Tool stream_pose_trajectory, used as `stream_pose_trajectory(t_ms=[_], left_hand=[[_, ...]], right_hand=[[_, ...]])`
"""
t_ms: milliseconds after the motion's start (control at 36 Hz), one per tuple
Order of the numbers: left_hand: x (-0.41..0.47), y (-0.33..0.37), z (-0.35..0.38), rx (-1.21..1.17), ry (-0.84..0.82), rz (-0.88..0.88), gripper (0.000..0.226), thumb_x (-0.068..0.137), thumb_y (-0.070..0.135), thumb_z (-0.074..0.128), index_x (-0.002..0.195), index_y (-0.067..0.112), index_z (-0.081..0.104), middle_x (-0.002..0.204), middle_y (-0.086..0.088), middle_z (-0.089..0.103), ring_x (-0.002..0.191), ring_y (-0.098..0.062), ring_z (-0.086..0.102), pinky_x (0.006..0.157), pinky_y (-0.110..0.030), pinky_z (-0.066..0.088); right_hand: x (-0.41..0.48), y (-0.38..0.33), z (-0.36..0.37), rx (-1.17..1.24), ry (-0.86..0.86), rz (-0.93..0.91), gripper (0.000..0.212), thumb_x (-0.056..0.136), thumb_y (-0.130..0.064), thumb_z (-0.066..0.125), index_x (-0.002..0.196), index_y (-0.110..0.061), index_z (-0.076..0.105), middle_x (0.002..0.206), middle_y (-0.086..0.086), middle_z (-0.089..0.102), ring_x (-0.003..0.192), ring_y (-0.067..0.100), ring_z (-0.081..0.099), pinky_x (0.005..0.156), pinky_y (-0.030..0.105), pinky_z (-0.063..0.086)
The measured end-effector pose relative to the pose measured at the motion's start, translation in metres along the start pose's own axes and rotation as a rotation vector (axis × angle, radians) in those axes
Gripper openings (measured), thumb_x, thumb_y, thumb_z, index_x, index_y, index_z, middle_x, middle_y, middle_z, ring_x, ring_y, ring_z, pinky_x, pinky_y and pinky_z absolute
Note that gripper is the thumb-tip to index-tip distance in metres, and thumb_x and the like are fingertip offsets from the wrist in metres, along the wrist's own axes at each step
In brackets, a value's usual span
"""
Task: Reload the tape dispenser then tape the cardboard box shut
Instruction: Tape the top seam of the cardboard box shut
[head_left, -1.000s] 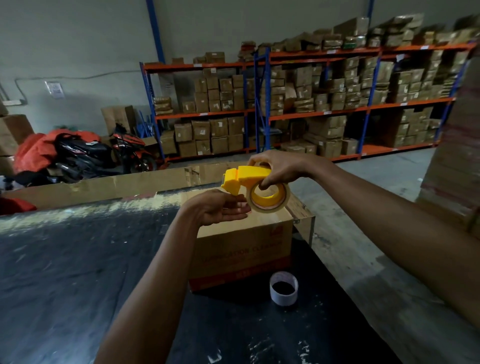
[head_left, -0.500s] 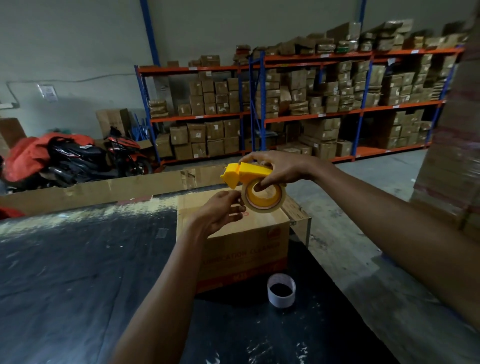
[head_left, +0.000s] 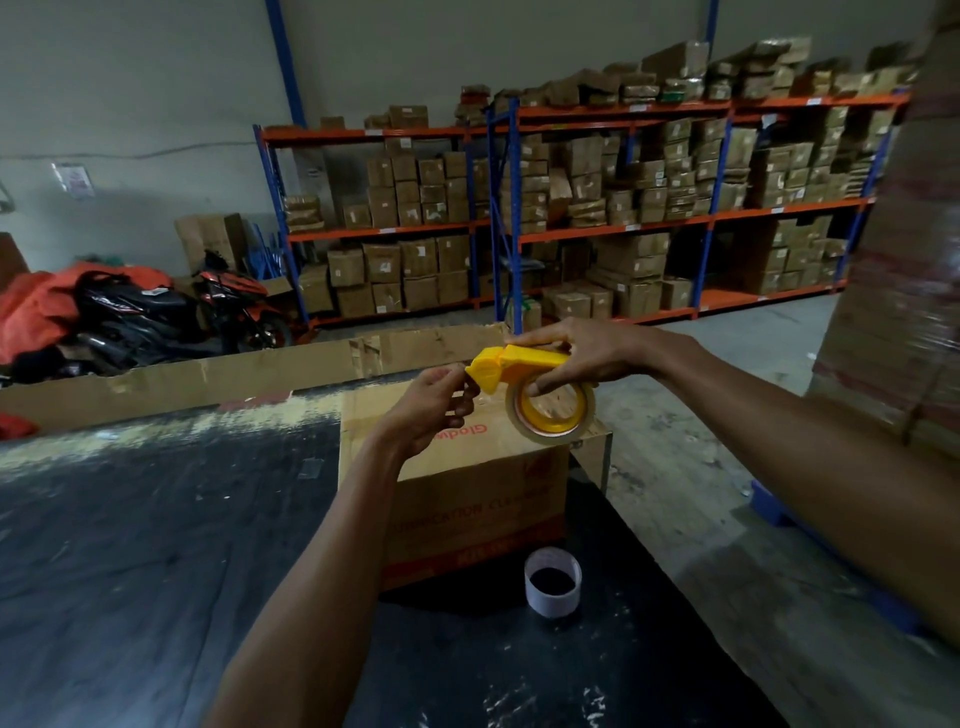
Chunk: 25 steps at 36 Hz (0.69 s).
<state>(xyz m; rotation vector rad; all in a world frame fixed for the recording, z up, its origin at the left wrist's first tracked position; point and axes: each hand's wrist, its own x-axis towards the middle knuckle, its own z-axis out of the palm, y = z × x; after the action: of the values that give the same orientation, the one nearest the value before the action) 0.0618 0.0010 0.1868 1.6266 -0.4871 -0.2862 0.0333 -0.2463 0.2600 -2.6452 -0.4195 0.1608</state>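
Head view, right hand (head_left: 582, 353): I grip the tape dispenser (head_left: 511, 364) from above, its roll (head_left: 551, 413) hanging over the cardboard box (head_left: 467, 488).
Left hand (head_left: 434, 405): pinching at the dispenser's nose at 9 o'clock, probably threading the tape end.
Empty core (head_left: 552, 582): on the desk (head_left: 156, 545), 6 o'clock of the box.

Right hand (head_left: 576, 358) hides the dispenser (head_left: 511, 366) handle; box (head_left: 478, 488) lettering partly covered by left hand (head_left: 428, 408); stack (head_left: 904, 249) at right blurred, cropped.

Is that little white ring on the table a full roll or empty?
Empty: the white ring stands upright, a bare core with a dark hollow.
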Motion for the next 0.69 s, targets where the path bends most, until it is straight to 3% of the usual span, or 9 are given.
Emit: stream_pose_trajectory(t_ms=[111, 250, 333, 417, 556, 611, 694], left_hand=[[0.006, 0.006, -0.004, 0.075, -0.037, -0.083, 0.031, 0.11, 0.028, 0.04, 0.098, 0.009, 0.061, 0.088, -0.003, 0.06, 0.069, -0.011, 0.061, 0.061, -0.025, 0.044], [0.02, 0.009, -0.016, -0.039, -0.151, -0.149, 0.03, 0.11, 0.022, 0.042, 0.099, 0.009, 0.067, 0.094, -0.007, 0.069, 0.081, -0.014, 0.068, 0.072, -0.027, 0.053], [0.034, 0.002, -0.029, -0.088, -0.267, -0.217, 0.029, 0.109, 0.022, 0.043, 0.109, 0.006, 0.068, 0.095, -0.01, 0.07, 0.085, -0.016, 0.069, 0.077, -0.03, 0.056], [0.054, 0.001, -0.031, -0.018, -0.373, -0.286, 0.029, 0.108, 0.019, 0.044, 0.101, 0.01, 0.07, 0.091, -0.009, 0.068, 0.084, -0.017, 0.065, 0.078, -0.032, 0.053], [0.064, 0.002, -0.042, 0.06, -0.476, -0.371, 0.032, 0.107, 0.014, 0.044, 0.087, 0.009, 0.067, 0.07, -0.001, 0.058, 0.069, -0.013, 0.05, 0.07, -0.028, 0.047], [0.067, -0.001, -0.043, 0.121, -0.487, -0.4, 0.026, 0.107, 0.014, 0.045, 0.095, 0.006, 0.066, 0.073, -0.002, 0.057, 0.07, -0.013, 0.05, 0.073, -0.029, 0.046], [0.076, 0.004, -0.035, 0.199, -0.444, -0.413, 0.021, 0.107, 0.016, 0.045, 0.106, 0.006, 0.064, 0.098, -0.009, 0.063, 0.089, -0.018, 0.058, 0.082, -0.032, 0.051]], right_hand=[[-0.004, -0.003, 0.001, -0.082, 0.034, -0.016, 0.083, 0.088, -0.048, 0.077, 0.159, -0.037, 0.035, 0.154, 0.001, 0.043, 0.121, 0.014, 0.044, 0.091, 0.031, 0.039], [-0.005, -0.006, 0.003, -0.153, 0.05, 0.021, 0.086, 0.082, -0.065, 0.074, 0.156, -0.041, 0.038, 0.158, -0.001, 0.042, 0.14, 0.027, 0.043, 0.106, 0.043, 0.043], [-0.009, -0.012, 0.006, -0.167, 0.059, -0.008, 0.078, 0.087, -0.057, 0.073, 0.156, -0.032, 0.043, 0.155, -0.001, 0.048, 0.136, 0.024, 0.047, 0.101, 0.037, 0.043], [-0.005, -0.015, 0.007, -0.22, 0.05, 0.045, 0.073, 0.089, -0.059, 0.069, 0.152, -0.029, 0.048, 0.146, 0.0, 0.055, 0.122, 0.022, 0.054, 0.093, 0.035, 0.044], [-0.002, -0.028, 0.022, -0.274, 0.056, 0.044, 0.051, 0.091, -0.06, 0.065, 0.13, -0.026, 0.063, 0.108, -0.005, 0.063, 0.098, 0.02, 0.06, 0.076, 0.036, 0.048], [-0.008, -0.029, 0.029, -0.292, 0.083, 0.049, 0.049, 0.091, -0.061, 0.064, 0.126, -0.026, 0.064, 0.103, -0.005, 0.062, 0.089, 0.016, 0.057, 0.07, 0.033, 0.043], [-0.011, -0.025, 0.029, -0.302, 0.124, 0.082, 0.049, 0.087, -0.062, 0.065, 0.121, -0.026, 0.067, 0.107, 0.0, 0.067, 0.092, 0.019, 0.059, 0.076, 0.039, 0.049]])
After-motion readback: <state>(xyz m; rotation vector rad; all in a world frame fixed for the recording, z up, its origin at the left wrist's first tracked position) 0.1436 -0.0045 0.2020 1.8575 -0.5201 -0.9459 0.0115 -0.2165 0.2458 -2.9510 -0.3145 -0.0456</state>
